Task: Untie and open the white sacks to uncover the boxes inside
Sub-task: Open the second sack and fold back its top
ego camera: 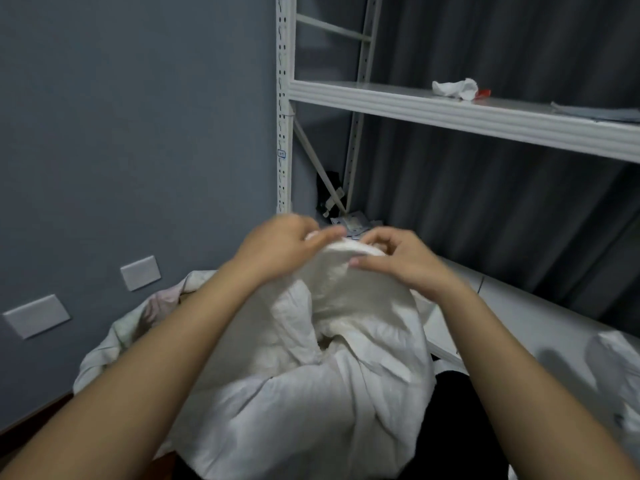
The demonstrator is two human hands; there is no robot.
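Two bare hands meet at the gathered top of a white sack, seen from the person's own head looking down. The left hand [280, 242] has its fingers curled around the bunched fabric at the sack's neck, gripping it from the left. The right hand [398, 258] pinches the same bunched neck from the right, thumb low and fingers bent over the top. The two hands are just beside each other, almost touching, and slightly blurred. Both forearms reach up from the bottom corners of the view.

The white sack [311, 375] stands directly below the hands, between the arms, full and heavily creased, its mouth drawn together into the neck the hands hold. What is inside it cannot be seen. To its left, partly behind the left forearm, lies another crumpled pale cloth [114, 341].

Behind stands a white metal shelving unit [450, 112] against dark curtains. A crumpled white rag [453, 89] lies on its upper shelf. A blue-grey wall [138, 133] fills the left side, with two pale blank plates [140, 273] fixed low on it.
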